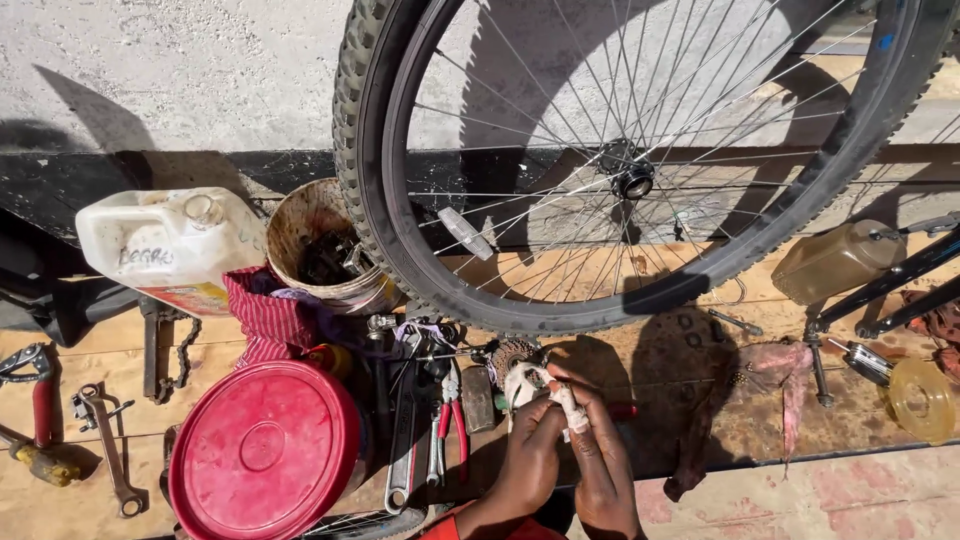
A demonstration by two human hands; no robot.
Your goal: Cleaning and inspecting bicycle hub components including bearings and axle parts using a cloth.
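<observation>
1. A bicycle wheel (640,165) stands at 12 o'clock against the wall.
2. A white jug (170,240) lies at 10 o'clock, a rusty bucket (315,245) just beside it.
3. A red lid (265,450) sits at 7 o'clock.
4. Wrenches (105,450) lie at 8 o'clock.
5. A yellowish bottle (835,262) rests at 3 o'clock.

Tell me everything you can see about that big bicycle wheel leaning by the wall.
The bicycle wheel stands upright on the wooden bench before a pale wall. It has a knobby black tyre, a dark rim, thin silver spokes, a metal hub at the centre and a white reflector clipped among the spokes. Its top is cut off by the frame. Its lower edge meets the boards just above the hands, beside a stained bucket.
</observation>
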